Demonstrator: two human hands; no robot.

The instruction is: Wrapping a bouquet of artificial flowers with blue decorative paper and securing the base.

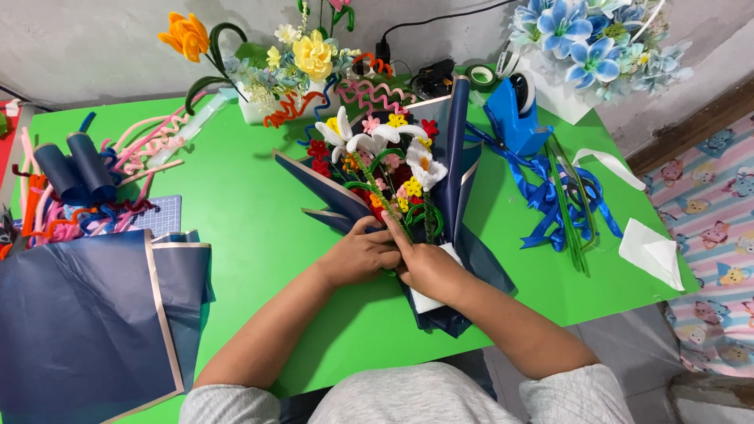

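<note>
I see both hands, left hand [357, 255] and right hand [428, 267], gripping the bouquet [385, 169] stems on the tabletop [251, 204]; the navy wrap [455, 141] lies half folded, the ribbon [550, 196] unused.

A bright green table [236, 196] stands against a rough grey wall [94, 39], patterned bedding [719, 212] beside it.

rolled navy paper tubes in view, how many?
2: the rolled navy paper tubes stand side by side at the green table's far left edge, beside the pipe-cleaner pile. More may be hidden under that clutter.
</note>
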